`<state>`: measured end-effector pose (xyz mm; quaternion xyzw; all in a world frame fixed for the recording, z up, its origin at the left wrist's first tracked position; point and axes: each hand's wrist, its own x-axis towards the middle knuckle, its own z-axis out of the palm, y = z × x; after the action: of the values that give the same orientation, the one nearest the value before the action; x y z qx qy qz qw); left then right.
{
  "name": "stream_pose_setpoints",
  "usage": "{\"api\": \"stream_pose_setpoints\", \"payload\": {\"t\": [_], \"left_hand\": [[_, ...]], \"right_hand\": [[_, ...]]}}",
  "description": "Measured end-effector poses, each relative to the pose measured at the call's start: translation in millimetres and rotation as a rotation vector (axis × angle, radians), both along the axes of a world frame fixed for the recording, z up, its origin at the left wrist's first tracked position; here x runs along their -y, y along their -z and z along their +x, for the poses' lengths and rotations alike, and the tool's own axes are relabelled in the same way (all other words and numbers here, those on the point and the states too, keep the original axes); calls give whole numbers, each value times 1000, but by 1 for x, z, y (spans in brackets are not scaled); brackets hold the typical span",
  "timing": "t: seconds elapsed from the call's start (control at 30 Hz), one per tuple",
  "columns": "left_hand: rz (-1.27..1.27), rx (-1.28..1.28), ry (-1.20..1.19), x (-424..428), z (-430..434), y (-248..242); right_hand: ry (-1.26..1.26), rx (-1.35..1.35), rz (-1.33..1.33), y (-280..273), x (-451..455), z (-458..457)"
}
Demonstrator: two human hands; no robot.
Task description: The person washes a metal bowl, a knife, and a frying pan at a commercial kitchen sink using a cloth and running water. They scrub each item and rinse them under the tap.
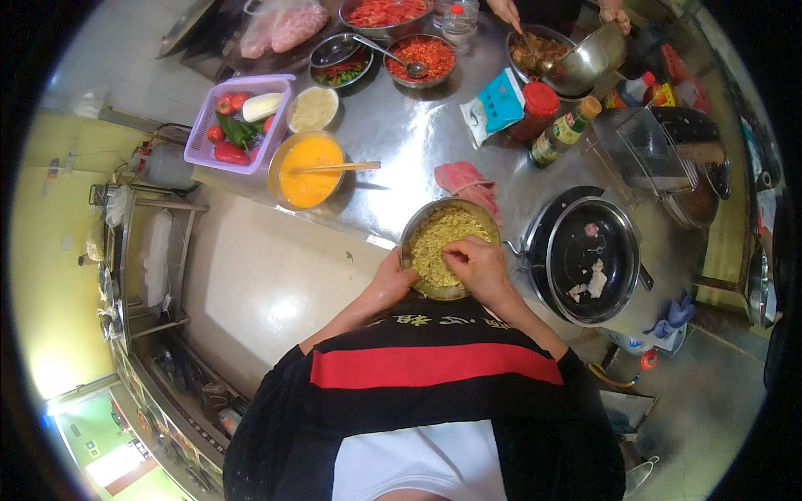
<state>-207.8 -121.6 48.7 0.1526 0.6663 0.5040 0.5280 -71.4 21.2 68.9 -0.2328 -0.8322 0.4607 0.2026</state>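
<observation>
A metal bowl (406,235) of yellow crumbly food (432,241) is in front of me, by the front edge of the steel table. My left hand (393,277) grips its left rim, thumb over the edge. Over the right part of the food, my right hand (476,263) has its fingertips drawn together. Whether a bit of food is pinched between them cannot be made out. A crumpled pink cloth (467,181) lies just behind the bowl.
Left stand a bowl of beaten egg (319,150) with chopsticks (351,166) and a purple vegetable basket (232,168). Chopped red chilli (432,56) is farther back. A black wok (579,257) holds scraps at right. Another person's hands (504,11) work over a stew bowl (523,41).
</observation>
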Motion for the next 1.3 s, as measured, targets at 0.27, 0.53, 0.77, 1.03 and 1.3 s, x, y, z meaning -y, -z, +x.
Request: {"api": "stream_pose_setpoints", "payload": {"t": [0.27,0.53,0.77,1.03,1.3], "left_hand": [[55,-72,83,-1,-1,4],[-3,-5,21,-1,2,-3],[85,-1,52,0,1,9],[65,10,45,1,4,-2],[48,-47,54,3,4,7]], "right_hand": [[-33,19,81,12,12,-27],[-13,-153,-1178,-3,-16,9],[-76,191,-768,3,1,6],[-60,38,-259,10,14,-4],[-137,-108,117,18,18,-22]]}}
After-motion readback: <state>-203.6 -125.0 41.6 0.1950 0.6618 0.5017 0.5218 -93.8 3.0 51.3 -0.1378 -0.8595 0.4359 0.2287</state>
